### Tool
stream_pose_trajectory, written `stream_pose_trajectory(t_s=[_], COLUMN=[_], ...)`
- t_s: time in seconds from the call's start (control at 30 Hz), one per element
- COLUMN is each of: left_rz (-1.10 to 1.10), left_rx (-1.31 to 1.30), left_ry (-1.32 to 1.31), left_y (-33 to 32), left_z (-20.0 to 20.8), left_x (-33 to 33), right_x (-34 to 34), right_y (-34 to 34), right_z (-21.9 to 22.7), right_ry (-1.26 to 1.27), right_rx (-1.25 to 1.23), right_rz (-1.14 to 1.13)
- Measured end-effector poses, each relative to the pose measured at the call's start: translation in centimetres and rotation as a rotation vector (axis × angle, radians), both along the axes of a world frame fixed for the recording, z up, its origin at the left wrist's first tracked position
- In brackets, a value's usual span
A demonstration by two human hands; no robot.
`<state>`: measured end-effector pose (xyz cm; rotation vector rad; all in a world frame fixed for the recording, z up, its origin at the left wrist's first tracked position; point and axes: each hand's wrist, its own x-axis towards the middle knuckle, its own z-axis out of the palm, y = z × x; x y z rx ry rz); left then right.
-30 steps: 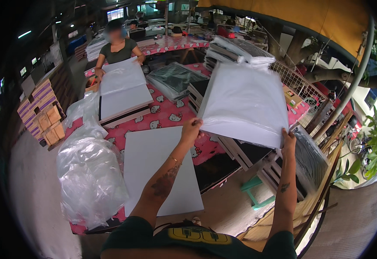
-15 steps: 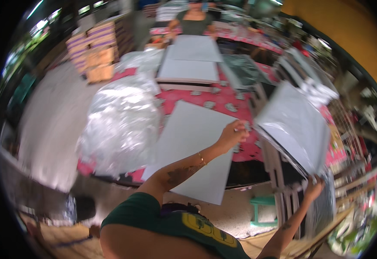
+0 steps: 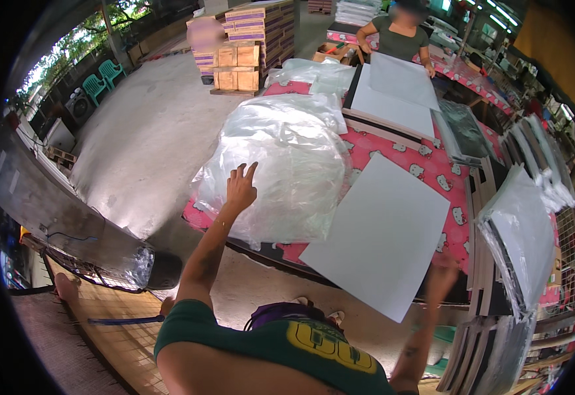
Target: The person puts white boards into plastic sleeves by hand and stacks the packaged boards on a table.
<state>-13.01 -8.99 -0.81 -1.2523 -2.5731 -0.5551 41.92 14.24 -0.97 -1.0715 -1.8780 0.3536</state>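
Observation:
My left hand (image 3: 241,189) reaches over a pile of clear plastic bags (image 3: 287,158) on the left of the table, fingers stretched out and holding nothing; whether they touch the plastic I cannot tell. Beside the pile lies a large white board (image 3: 383,234), tilted on the table, its near corner jutting over the front edge. My right hand (image 3: 442,280) is near the board's right side, smeared by motion, so its fingers do not show clearly. To the right, a plastic-wrapped board (image 3: 521,237) rests on a stack of boards.
Across the pink patterned table (image 3: 360,139), a co-worker (image 3: 399,39) stands with both hands at a stack of white boards (image 3: 392,99). Dark wrapped panels (image 3: 465,135) lie right of that stack. Cartons (image 3: 261,33) are piled on the floor behind. A green stool (image 3: 442,342) stands below the table edge.
My left hand has moved from above the white board left to the plastic bags. My right hand has left the wrapped board's corner and come left. The view has turned leftward.

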Motion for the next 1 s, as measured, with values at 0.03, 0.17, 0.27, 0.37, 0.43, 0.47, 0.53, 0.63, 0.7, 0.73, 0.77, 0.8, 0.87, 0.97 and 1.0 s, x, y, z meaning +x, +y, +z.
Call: stream_pose_trajectory(t_s=[0.03, 0.17, 0.27, 0.37, 0.43, 0.47, 0.53, 0.63, 0.7, 0.73, 0.77, 0.8, 0.87, 0.97, 1.0], left_rz=[0.036, 0.005, -0.185, -0.479, -0.946, -0.975, -0.915, -0.632, -0.554, -0.509, -0.461, -0.391, -0.294, -0.152, -0.116], left_rx=[0.012, 0.016, -0.245, -0.257, 0.08, 0.132, 0.388, 0.492, 0.622, 0.633, 0.655, 0.673, 0.683, 0.633, 0.605], left_ry=[-0.082, 0.142, 0.437, 0.051, -0.166, -0.175, -0.297, -0.144, -0.146, -0.181, -0.143, -0.155, -0.21, -0.286, -0.32], left_y=[-0.6, 3.3, 4.4, 7.4, 9.7, 9.4, 8.5, 9.5, 11.4, 12.7, 13.4, 13.6, 15.0, 15.5, 15.9], left_z=[-0.6, -0.5, 0.6, 2.8, 8.2, 11.9, 18.3, 20.4, 19.9, 19.2, 18.0, 16.7, 14.1, 10.4, 9.7], left_x=[-1.0, 0.1, -2.8, -0.8, 6.7, 9.5, 11.4, 6.8, 3.4, 2.3, 1.3, 0.1, -0.8, -3.1, -3.2], right_x=[-6.6, -21.9, -28.0, -31.3, -31.9, -31.8, -30.0, -24.7, -18.6, -16.2, -15.5, -15.5, -15.1, -15.3, -13.8], right_y=[-3.6, -12.4, -15.6, -14.7, -12.5, -12.2, -10.0, -6.4, -2.8, -1.3, -2.1, -4.2, -8.8, -13.2, -11.8], right_z=[-0.3, -1.7, -0.3, 1.5, 4.1, 5.3, 5.2, 7.3, 7.9, 7.3, 7.2, 7.1, 4.3, -0.1, -1.1], right_ry=[0.118, 0.366, 0.164, 0.235, 0.348, 0.403, 0.249, 0.191, 0.504, 0.781, 0.898, 1.011, 0.953, 0.355, 0.511], right_rx=[-0.452, -1.14, -0.888, -0.481, -0.301, -0.214, -0.577, -0.744, -0.784, -0.773, -0.86, -0.95, -1.158, -1.261, -1.23], right_rz=[0.22, 0.729, 0.898, 0.754, 0.659, 0.627, 0.706, 0.859, 0.872, 0.791, 0.706, 0.625, 0.689, 0.961, 0.899])
